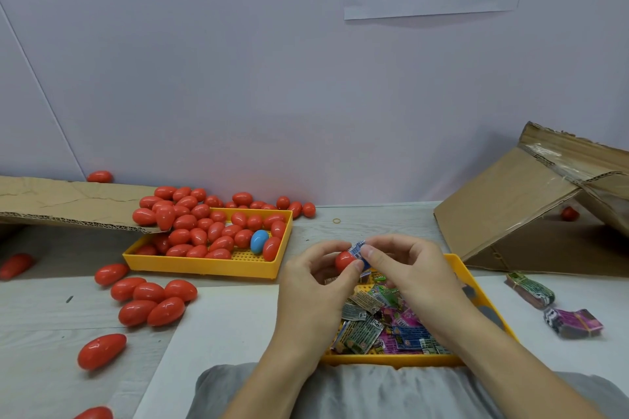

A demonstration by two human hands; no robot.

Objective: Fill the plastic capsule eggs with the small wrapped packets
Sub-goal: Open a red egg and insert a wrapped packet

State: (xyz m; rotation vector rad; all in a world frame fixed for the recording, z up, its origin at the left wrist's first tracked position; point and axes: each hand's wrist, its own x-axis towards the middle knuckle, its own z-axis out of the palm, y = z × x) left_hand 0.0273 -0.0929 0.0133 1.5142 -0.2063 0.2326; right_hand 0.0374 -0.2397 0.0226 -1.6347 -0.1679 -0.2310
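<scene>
My left hand grips a red egg half above the near yellow tray. My right hand pinches a small blue and white wrapped packet at the mouth of that half. Several more wrapped packets lie loose in the near tray. A second yellow tray at the left holds several red capsule eggs and one blue egg.
More red eggs lie loose on the table at the left and along the wall. A flat cardboard sheet overhangs the left tray. An open cardboard box stands at the right. Two banded packet bundles lie by its front.
</scene>
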